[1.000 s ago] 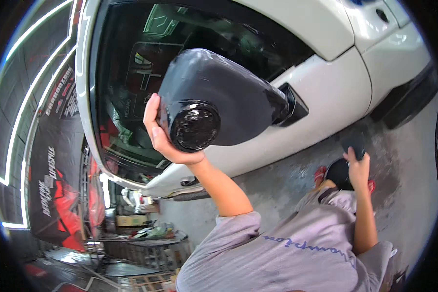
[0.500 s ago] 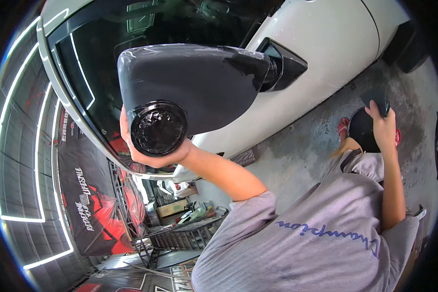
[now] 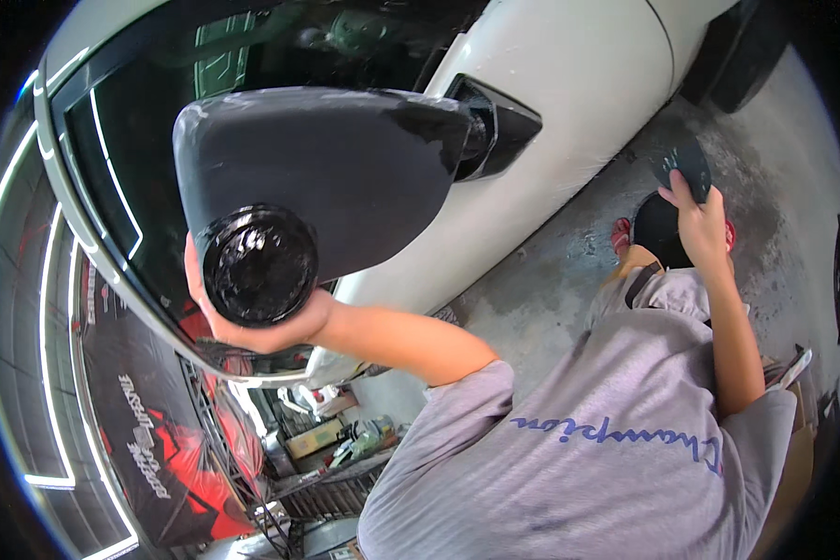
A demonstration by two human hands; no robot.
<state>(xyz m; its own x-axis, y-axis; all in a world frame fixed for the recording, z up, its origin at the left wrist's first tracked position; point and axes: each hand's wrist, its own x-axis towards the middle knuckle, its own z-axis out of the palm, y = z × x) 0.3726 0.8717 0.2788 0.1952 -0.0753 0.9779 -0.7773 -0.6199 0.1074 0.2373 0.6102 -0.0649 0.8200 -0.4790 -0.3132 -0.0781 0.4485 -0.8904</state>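
My left hand [image 3: 280,329] curls round a round black tub [image 3: 219,303], whose inside is glossy and dark, perhaps with water in it. The tub is held up in front of the lower outer part of a car's side mirror [image 3: 299,168]; whether they touch cannot be told. The mirror housing is matte dark grey, with whitish smears on its upper edge and black patches near its mount [image 3: 495,126]. Away to the right, my right hand [image 3: 702,219] pinches a thin dark sheet [image 3: 686,166] that looks like wet sandpaper. It is raised above the floor, apart from the mirror.
The white car body [image 3: 569,103] and its dark side window [image 3: 280,56] fill the top. Grey concrete floor [image 3: 541,271] has wet patches. A tyre [image 3: 742,56] stands at the upper right. Lower left are a printed banner [image 3: 126,373], metal truss and a cardboard box [image 3: 315,437].
The mirror, car and tub sit further left in the picture as the view shifts. My right hand has tilted the dark sheet, so more of its face shows. Both holds are unchanged.
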